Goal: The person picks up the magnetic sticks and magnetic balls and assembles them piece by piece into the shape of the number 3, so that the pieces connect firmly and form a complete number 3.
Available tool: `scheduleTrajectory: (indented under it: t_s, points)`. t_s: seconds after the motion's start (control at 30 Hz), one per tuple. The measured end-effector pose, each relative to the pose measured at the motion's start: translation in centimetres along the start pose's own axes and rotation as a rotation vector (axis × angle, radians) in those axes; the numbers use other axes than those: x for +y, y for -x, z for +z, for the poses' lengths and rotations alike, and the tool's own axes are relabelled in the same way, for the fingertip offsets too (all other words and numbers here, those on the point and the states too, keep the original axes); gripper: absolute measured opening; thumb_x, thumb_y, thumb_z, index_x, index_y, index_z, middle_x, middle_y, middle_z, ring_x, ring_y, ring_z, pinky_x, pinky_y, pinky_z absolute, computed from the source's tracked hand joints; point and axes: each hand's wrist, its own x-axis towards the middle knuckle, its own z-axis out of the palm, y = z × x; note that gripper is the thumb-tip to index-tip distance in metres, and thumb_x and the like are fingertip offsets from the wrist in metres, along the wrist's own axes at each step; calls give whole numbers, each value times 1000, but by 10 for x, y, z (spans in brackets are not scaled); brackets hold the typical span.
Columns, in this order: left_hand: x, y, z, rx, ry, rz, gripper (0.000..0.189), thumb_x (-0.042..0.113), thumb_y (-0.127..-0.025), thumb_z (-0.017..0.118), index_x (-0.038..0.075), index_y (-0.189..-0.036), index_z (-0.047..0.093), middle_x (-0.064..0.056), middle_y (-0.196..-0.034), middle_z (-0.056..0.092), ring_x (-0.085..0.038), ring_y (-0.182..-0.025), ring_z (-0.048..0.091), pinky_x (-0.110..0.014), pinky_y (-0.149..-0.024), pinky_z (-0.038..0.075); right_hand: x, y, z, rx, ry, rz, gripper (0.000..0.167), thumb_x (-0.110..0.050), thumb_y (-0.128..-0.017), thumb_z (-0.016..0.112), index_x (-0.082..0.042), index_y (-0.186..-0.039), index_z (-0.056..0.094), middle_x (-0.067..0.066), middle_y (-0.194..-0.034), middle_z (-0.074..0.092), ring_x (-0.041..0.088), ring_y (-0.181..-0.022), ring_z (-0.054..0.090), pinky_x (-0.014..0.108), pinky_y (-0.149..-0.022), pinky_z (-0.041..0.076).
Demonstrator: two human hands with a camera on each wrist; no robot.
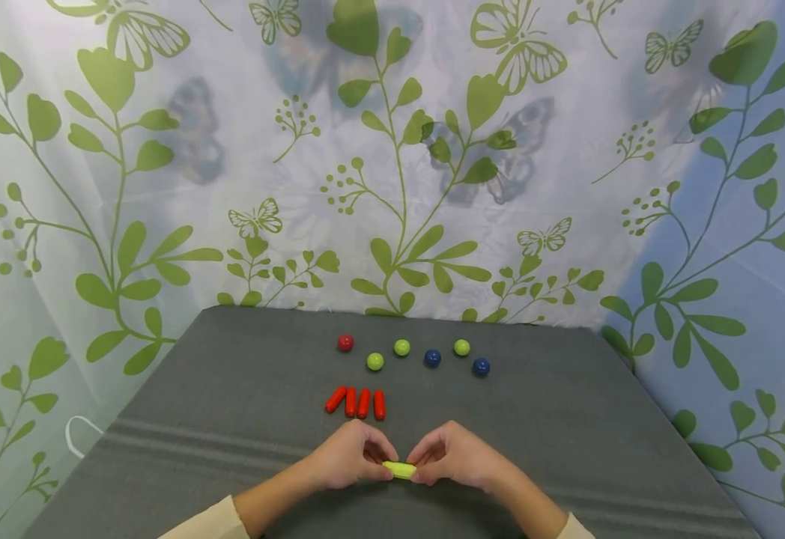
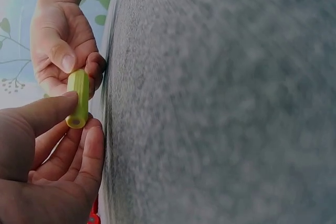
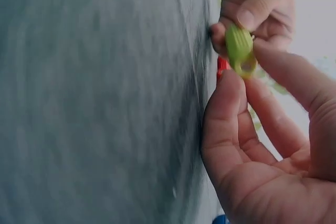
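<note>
"So, what do we have between us right now?"

"We've got one ribbed yellow-green stick [image 1: 400, 470], held lengthwise between our two hands, above the near part of the grey desk [image 1: 568, 419]."

"How is our left hand [image 1: 352, 455] set?"

"Nearly closed: we pinch one end of the stick, thumb on one side, fingertips on the other."

"And our right hand [image 1: 460, 457]?"

"Much the same, drawn in to a pinch at the opposite end. From the right wrist we see a round hollow in the end nearest that hand, though it's a little blurred."

"What lies past our hands?"

"Four red sticks [image 1: 363, 403], just beyond our left hand. We see the leftmost one slanting, the other three roughly side by side."

"And farther off?"

"Six balls in a loose band: one red ball [image 1: 345, 342] at the left, then three yellow-green balls [image 1: 401, 347] and two blue balls [image 1: 432, 358], with a blue one rightmost. Behind the desk we face a curtain [image 1: 285, 165] printed with green leaves and butterflies."
</note>
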Motion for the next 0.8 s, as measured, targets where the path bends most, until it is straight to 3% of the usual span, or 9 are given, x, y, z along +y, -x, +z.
scheduleTrajectory:
  t_s: [0.13,0.23,0.43,0.67,0.8]
  points:
    - [1,-1,3,14,-7,-14,14,2,-81,84,9,-92,79,-1,-86,75,-9,-74,65,-18,-66,53,0,1,-14,38,50,-5,26,-13,-86,82,3,-106,77,13,-93,78,13,-72,70,30,-68,59]
    - [3,-2,6,24,-10,-13,14,1,-80,85,8,-91,79,-2,-86,75,-9,-73,65,-18,-66,53,1,0,-32,117,113,-26,29,-17,-88,81,4,-109,76,13,-97,78,15,-75,71,32,-70,60]
    - [4,-3,14,38,1,-5,15,-1,-78,86,7,-89,79,-2,-84,75,-9,-71,64,-20,-65,53,11,-2,-68,308,261,-56,32,-22,-89,81,1,-111,75,9,-95,77,16,-76,69,35,-68,59]
    - [5,-4,27,63,-3,-19,17,-2,-76,86,9,-87,79,-1,-82,75,-9,-71,65,-20,-65,54,20,-9,-104,583,431,-109,29,-24,-90,80,-5,-112,76,5,-105,77,17,-94,72,29,-78,59]
    - [9,-6,36,76,-15,-10,17,-2,-75,87,9,-87,80,0,-81,74,-8,-70,64,-20,-65,54,26,-14,-123,734,494,-81,25,-24,-90,80,-10,-111,78,7,-110,77,25,-101,72,41,-84,59]
